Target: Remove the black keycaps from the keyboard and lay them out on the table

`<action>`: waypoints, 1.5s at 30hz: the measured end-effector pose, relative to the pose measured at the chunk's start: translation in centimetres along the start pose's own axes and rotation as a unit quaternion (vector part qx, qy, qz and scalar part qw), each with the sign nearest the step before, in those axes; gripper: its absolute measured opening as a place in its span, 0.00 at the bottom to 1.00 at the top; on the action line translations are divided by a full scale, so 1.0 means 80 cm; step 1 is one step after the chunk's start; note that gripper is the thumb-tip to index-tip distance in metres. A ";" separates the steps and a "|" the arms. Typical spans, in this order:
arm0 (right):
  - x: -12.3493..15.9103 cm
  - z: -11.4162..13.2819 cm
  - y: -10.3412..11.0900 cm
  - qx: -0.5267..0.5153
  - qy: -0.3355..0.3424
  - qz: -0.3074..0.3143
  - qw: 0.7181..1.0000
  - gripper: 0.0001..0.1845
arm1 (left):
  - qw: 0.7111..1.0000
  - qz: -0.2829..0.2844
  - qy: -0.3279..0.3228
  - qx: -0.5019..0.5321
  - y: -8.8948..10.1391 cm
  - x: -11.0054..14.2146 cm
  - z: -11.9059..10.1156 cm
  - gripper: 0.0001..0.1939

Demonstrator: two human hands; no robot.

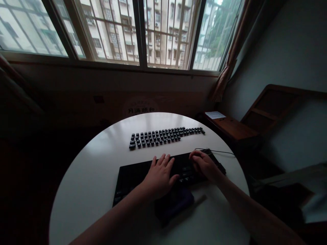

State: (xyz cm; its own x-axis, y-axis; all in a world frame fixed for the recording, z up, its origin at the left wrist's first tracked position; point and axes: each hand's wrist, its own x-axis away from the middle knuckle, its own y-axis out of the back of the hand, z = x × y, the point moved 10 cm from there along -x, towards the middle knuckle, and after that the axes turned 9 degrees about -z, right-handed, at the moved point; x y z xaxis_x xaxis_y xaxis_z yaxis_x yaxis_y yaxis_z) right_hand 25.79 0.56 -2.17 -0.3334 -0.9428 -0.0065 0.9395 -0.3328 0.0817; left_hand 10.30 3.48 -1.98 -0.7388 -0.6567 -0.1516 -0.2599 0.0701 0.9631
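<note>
The black keyboard (185,160) lies beneath both hands, long axis toward the surface's (84,177) right edge; left hand (160,175) spread mid-length, right hand (204,165) curled nearer that end, whether pinching I can't tell.

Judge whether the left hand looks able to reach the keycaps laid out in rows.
Probably yes: the left hand is spread over the keyboard, its fingers pointing toward the keycaps, and only white tabletop shows in between.
</note>
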 end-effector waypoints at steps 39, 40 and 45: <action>0.004 -0.010 0.010 0.053 0.072 -0.075 0.993 0.08 | 1.000 0.001 0.001 -0.009 -0.002 -0.001 0.001 0.36; 0.004 -0.011 0.015 0.030 0.063 -0.091 0.993 0.08 | 1.000 0.001 0.001 -0.009 -0.003 -0.001 0.002 0.36; 0.027 0.026 0.003 0.102 0.192 -0.069 0.974 0.09 | 1.000 -0.015 -0.007 -0.001 0.006 -0.002 -0.001 0.34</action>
State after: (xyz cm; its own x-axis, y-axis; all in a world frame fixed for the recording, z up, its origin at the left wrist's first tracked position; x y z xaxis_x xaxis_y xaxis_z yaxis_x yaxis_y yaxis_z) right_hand 25.11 -1.49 -0.06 -0.3640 -0.8411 -0.4001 0.8398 -0.4821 0.2496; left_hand 10.33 3.58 -1.47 -0.7392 -0.6478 -0.1843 -0.2816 0.0486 0.9583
